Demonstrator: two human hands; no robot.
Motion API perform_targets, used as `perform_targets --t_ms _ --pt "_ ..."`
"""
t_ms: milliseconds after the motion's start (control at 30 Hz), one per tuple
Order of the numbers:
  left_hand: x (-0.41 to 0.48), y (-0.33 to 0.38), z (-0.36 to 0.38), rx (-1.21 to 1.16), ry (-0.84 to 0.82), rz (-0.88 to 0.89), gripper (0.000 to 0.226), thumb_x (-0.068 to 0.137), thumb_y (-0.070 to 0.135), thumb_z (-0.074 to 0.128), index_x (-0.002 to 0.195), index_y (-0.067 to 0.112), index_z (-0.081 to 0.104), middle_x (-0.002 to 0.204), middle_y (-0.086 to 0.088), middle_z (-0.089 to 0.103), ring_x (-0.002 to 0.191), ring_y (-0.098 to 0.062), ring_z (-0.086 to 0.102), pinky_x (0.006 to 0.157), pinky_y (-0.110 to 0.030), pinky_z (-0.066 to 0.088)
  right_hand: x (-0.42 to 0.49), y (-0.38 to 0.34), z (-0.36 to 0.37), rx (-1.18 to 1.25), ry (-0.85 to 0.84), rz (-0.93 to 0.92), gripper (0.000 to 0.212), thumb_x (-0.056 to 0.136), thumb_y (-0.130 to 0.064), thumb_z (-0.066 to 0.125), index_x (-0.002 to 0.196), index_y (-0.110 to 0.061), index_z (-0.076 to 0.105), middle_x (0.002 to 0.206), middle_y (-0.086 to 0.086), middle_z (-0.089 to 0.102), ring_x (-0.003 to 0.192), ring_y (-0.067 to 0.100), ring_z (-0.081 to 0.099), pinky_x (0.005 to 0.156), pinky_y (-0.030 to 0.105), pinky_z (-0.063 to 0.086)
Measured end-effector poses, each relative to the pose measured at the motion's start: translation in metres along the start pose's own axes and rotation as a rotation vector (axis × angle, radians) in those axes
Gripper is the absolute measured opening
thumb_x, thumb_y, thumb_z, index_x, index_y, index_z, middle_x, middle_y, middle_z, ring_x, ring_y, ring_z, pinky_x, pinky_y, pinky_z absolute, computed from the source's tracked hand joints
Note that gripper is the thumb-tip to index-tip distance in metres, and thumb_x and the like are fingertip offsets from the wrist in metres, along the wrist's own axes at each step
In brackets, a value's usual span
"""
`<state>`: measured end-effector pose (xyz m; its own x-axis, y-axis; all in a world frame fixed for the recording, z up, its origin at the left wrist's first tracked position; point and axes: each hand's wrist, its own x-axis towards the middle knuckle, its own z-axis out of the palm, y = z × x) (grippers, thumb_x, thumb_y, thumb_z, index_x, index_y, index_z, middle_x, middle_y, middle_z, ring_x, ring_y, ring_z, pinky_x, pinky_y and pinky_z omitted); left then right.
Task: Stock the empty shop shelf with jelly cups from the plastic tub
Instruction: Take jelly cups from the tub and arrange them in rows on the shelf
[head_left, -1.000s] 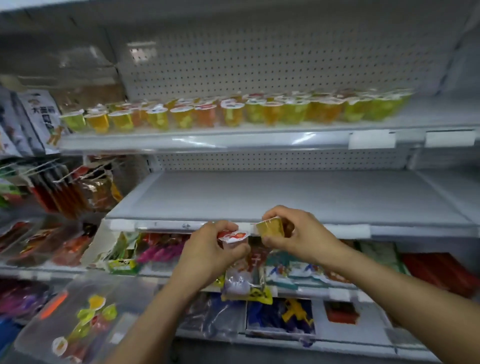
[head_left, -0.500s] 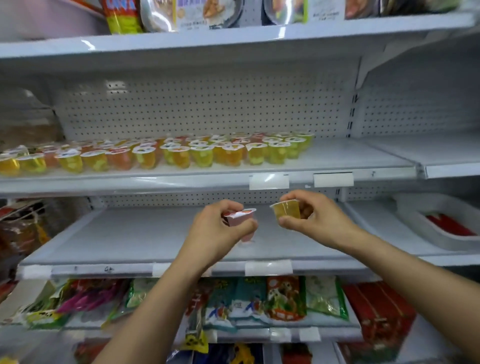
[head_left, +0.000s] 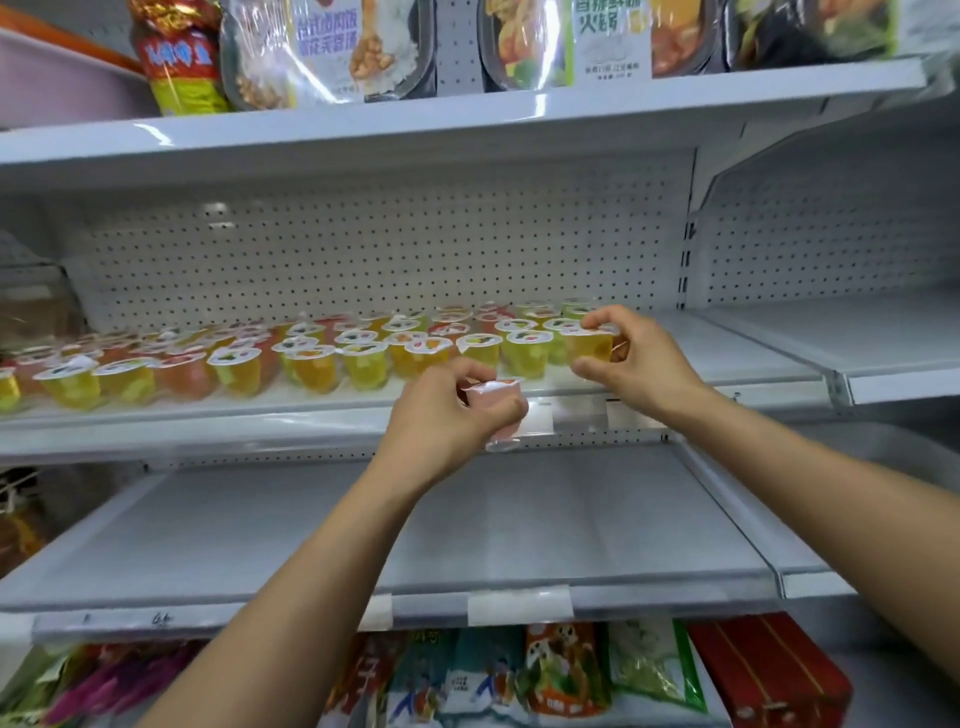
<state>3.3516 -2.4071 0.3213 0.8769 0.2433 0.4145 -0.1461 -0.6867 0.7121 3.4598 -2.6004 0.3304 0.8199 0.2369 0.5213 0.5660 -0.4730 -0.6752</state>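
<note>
**While two jelly cups were in hand at the stocked shelf**

As the head camera looked up at the shelving, the right hand (head_left: 639, 364) held a yellow jelly cup (head_left: 589, 347) at the right end of the front row of jelly cups (head_left: 311, 358). Cup upright, foil lid on top, long axis near vertical. Thumb below and in front, fingertips curled over the lid rim. Whether its base touched the stocked shelf (head_left: 208, 415) could not be told.

The left hand (head_left: 441, 410) pinched a pink jelly cup (head_left: 503, 415) between thumb and curled fingers, in front of the shelf's front lip and lower than the rows. Lid up and tipped slightly toward the camera, narrow base pointing down. Both forearms were bare and reached up and forward, the wrists near each other.

Cups were small, tapered, clear plastic with white printed foil lids; fillings yellow, orange and pink, standing lid-up in several rows. Shelves were white painted metal with a perforated back panel (head_left: 363, 249). A bare shelf (head_left: 519, 519) lay directly below. Glossy food packets (head_left: 337, 47) stood on the top shelf; snack bags (head_left: 561, 670) and a red box (head_left: 769, 670) sat at the bottom.
</note>
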Motion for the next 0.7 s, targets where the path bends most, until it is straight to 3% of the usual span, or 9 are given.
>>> perform_targets --t_ms 100,233,433,567,700 --pt "0.014 0.002 0.004 0.003 0.013 0.01 0.049 0.061 0.056 0.068 0.103 0.03 0.066 0.091 0.015 0.062 0.085 -0.012 0.062 0.078 -0.03 0.051 0.021 0.007 0.005 -0.044 0.007 0.022 0.035 0.08 -0.021 0.076 0.108 -0.028 0.056 0.098 -0.001 0.06 0.078 0.013 0.055 0.062 0.024 0.041" --pt "0.029 -0.002 0.009 0.02 0.012 0.016 0.032 0.073 0.042 0.077 0.097 0.028 0.062 0.088 0.012 0.063 0.083 -0.014 0.062 0.07 -0.028 0.048 0.039 0.022 0.015 -0.052 -0.023 0.054 0.035 0.079 -0.017 0.077 0.102 -0.03 0.055 0.124 0.003 0.058 0.095 0.019 0.055 0.08 0.028 0.044" --pt "0.044 -0.007 0.012 0.052 0.017 0.034 0.034 0.073 0.044 0.077 0.099 0.028 0.063 0.092 0.01 0.066 0.083 -0.009 0.061 0.069 -0.025 0.046 0.045 0.031 0.025 -0.054 -0.054 0.072 0.034 0.081 -0.013 0.074 0.105 -0.026 0.055 0.127 0.003 0.056 0.094 0.016 0.049 0.077 0.023 0.038" --pt "0.049 -0.007 0.014 0.054 0.014 0.041 0.035 0.073 0.043 0.078 0.1 0.028 0.063 0.089 0.015 0.062 0.079 -0.006 0.059 0.066 -0.023 0.043 0.047 0.034 0.026 -0.093 -0.043 0.085 0.034 0.08 -0.015 0.073 0.103 -0.03 0.053 0.129 0.005 0.057 0.094 0.021 0.055 0.074 0.026 0.043" --pt "0.05 -0.005 0.019 0.038 0.011 0.044 0.037 0.071 0.042 0.08 0.101 0.026 0.064 0.089 0.011 0.064 0.08 -0.012 0.061 0.072 -0.028 0.048 0.046 0.032 0.025 -0.131 -0.025 0.101 0.033 0.08 -0.017 0.071 0.103 -0.031 0.052 0.126 0.007 0.058 0.095 0.025 0.06 0.079 0.033 0.053"
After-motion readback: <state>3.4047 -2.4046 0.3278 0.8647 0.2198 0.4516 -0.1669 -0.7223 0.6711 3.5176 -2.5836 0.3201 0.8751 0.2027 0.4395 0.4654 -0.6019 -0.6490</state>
